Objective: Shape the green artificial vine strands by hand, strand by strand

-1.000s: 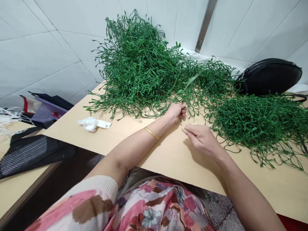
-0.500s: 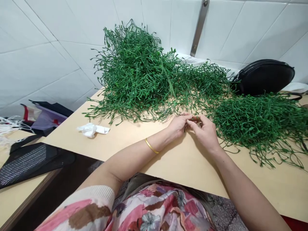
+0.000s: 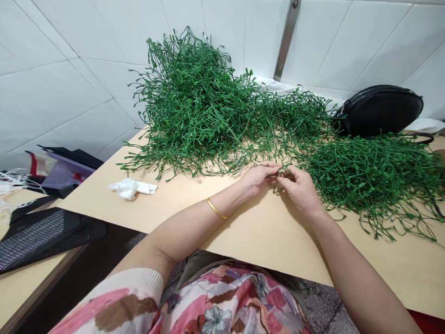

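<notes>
My left hand [image 3: 260,179] and my right hand [image 3: 299,186] meet fingertip to fingertip over the table, just in front of loose green strands. Both are closed in a pinch on a thin green plastic stem [image 3: 285,173], mostly hidden by the fingers. Behind them rises a tall tangled heap of green plastic stems [image 3: 198,102] with small budded tips. A lower pile of the same stems [image 3: 368,178] lies beside my right hand. A gold bangle [image 3: 217,208] circles my left wrist.
A crumpled white tissue [image 3: 128,188] lies on the wooden table [image 3: 174,208] at left. The black bag [image 3: 382,111] stands at the back right against the tiled wall [image 3: 215,28]. Left of the table, black mesh fabric [image 3: 34,236] and white strands [image 3: 17,183] rest on another surface.
The fingertips have shifted slightly, and my right fingers sit a little farther apart from my left ones. A bit of green stem shows below them. The view has moved slightly.
</notes>
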Motion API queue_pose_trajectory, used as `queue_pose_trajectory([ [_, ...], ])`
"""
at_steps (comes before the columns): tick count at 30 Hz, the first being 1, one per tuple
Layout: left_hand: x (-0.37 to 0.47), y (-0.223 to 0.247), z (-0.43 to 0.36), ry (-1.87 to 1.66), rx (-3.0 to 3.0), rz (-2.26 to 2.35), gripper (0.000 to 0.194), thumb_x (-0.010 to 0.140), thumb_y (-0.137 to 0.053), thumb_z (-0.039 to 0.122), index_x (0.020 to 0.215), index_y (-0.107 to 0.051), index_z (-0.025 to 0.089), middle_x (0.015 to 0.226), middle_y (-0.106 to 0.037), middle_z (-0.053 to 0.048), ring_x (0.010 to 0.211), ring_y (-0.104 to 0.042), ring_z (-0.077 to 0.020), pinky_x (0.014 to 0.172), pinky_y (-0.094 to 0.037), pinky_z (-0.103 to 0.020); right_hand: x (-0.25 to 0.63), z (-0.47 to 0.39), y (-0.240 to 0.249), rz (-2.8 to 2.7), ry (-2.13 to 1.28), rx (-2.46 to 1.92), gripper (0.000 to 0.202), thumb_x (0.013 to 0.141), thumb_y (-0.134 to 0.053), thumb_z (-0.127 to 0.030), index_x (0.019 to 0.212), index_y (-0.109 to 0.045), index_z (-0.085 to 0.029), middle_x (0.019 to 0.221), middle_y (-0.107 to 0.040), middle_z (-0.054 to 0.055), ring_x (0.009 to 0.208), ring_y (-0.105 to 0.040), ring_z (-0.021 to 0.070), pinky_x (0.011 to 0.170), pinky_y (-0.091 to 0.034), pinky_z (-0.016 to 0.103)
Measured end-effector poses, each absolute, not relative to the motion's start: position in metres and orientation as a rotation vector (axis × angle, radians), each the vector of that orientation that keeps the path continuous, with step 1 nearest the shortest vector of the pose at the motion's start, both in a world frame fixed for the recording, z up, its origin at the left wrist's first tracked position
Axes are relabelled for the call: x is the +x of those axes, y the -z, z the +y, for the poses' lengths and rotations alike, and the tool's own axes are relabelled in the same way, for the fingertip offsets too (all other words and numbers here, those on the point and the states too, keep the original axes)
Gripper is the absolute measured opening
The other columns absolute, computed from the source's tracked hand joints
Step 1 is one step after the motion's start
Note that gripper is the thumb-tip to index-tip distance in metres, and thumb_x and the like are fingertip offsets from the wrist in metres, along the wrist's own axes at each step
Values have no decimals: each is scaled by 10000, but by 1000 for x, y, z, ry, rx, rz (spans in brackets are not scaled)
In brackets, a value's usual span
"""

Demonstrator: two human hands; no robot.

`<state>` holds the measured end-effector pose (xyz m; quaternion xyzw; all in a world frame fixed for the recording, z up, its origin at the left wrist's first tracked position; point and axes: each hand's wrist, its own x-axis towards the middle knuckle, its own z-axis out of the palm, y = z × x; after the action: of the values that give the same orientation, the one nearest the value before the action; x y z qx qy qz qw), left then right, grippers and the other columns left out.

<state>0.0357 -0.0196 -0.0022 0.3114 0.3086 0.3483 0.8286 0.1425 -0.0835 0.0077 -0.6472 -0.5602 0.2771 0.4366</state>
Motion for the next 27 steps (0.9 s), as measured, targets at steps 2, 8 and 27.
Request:
queue_pose_trajectory([
  [2,35,2,-18,-708,707,662,68,696,-578,73,697,-540,130,560,-534,12,463,-480,-66,472,-357,-191,145,-83,-10,-1261,-855,-1527,151,638,-574,-245,617,-436,-189,573,-462,-41,508,-384,79,468,-298,224],
  [8,32,2,-16,-665,755,594,61,718,-585,124,700,-526,130,621,-559,-9,502,-514,-84,523,-426,-233,147,-81,-13,-1118,-1165,-1429,203,634,-608,-330,706,-489,-182,540,-484,-51,439,-331,56,418,-244,205],
  [27,43,-5,-20,-805,580,811,185,695,-558,6,566,-485,118,466,-475,31,412,-437,-47,440,-343,-179,135,-99,-21,-2072,-12,-1866,229,847,-382,-248,760,-579,-171,683,-620,62,550,-453,128,536,-222,266],
])
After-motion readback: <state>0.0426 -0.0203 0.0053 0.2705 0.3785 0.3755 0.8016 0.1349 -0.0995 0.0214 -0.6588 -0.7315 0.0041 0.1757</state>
